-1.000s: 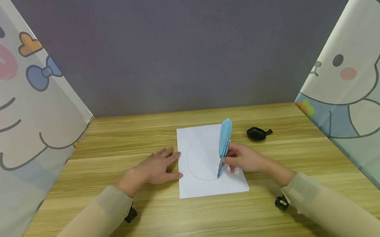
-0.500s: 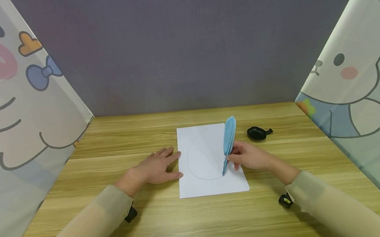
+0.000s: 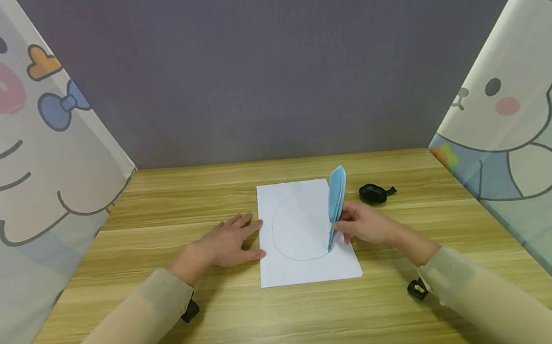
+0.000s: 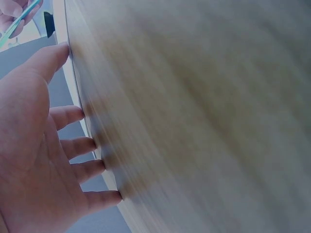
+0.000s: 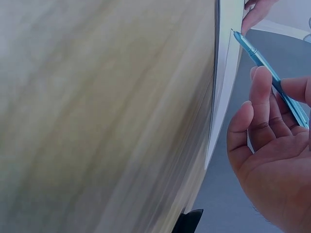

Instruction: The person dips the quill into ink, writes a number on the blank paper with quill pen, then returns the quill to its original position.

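A white sheet of paper (image 3: 300, 271) lies on the wooden table and bears a thin curved pencil-like line, an arc open toward the upper right. My right hand (image 3: 369, 225) pinches a light blue feather-shaped pen (image 3: 337, 193) between thumb and fingers; its tip meets the line's end at the lower right of the sheet. In the right wrist view the pen (image 5: 267, 68) slants across the curled fingers. My left hand (image 3: 228, 244) lies with spread fingers, thumb and index fingertip at the paper's left edge. In the left wrist view the left hand's fingertips (image 4: 99, 165) rest on the table.
A small black object with a short tail (image 3: 373, 194) lies right of the paper, behind the right hand. A dark grey panel (image 3: 269, 70) stands along the table's far edge. Cartoon-printed cloths (image 3: 52, 180) hang at both sides.
My right hand has moved to the right and slightly away with the pen, and the curved line has grown along the lower right. The left hand and the paper stay in place.
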Demonstrator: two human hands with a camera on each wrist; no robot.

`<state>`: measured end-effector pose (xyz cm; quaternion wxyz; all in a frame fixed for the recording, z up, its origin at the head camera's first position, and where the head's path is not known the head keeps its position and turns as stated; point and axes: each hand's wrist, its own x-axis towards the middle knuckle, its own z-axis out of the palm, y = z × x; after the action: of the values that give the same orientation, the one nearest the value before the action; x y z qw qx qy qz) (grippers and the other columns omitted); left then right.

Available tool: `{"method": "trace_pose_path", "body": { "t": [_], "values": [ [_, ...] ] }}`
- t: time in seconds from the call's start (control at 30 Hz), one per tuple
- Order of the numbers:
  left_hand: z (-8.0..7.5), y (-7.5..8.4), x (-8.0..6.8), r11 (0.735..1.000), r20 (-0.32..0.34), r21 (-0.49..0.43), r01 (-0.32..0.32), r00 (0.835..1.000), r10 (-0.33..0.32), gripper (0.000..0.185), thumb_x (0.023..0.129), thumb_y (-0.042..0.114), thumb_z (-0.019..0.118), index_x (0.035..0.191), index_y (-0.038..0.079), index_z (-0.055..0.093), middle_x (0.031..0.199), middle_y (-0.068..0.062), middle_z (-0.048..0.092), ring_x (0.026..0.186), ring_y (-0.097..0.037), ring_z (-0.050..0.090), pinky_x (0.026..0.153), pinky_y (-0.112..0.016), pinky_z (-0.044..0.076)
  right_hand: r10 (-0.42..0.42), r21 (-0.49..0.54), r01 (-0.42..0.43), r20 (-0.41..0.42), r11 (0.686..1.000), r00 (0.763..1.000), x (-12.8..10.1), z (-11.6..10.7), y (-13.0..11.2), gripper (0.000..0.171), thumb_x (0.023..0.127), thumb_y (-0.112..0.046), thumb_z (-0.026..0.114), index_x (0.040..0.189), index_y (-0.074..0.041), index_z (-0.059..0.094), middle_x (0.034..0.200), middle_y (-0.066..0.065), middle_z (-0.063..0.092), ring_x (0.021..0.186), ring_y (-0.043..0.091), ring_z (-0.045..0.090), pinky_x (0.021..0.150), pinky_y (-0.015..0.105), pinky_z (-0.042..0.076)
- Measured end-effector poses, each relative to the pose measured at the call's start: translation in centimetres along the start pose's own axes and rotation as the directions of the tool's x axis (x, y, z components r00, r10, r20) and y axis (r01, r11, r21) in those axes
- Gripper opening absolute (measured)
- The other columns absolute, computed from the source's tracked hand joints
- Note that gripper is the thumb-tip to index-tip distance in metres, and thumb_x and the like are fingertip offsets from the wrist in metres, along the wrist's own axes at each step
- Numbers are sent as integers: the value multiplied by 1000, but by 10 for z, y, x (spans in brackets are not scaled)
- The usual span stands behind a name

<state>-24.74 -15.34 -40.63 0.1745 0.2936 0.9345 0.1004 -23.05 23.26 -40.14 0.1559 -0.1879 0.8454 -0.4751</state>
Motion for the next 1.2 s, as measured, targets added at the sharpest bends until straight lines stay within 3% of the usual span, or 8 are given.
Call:
{"method": "trace_pose_path", "body": {
  "t": [0.47, 1.2],
  "values": [
    [0, 0, 0, 1000, -6, 6, 1, 1000, -1, 88, 108, 68, 55, 177, 21, 27, 185, -16, 15, 171, -45, 15, 134, -72, 19, 4, 2, -4, -49, 1000, 999, 3, -10, 6, 28, 107, -7, 65, 125, 14, 59, 103, 29, 74, 77, 27, 71, 71, 34, 65],
    [1, -1, 1, 1000, -14, 10, -7, 1000, 7, 87, 108, 67, 55, 177, 20, 28, 185, -18, 16, 170, -46, 16, 133, -73, 20, 21, -48, -28, -149, 998, 989, 12, -18, 12, 24, 109, -10, 65, 123, 8, 62, 103, 26, 74, 77, 26, 72, 72, 34, 64]
  ]
}}
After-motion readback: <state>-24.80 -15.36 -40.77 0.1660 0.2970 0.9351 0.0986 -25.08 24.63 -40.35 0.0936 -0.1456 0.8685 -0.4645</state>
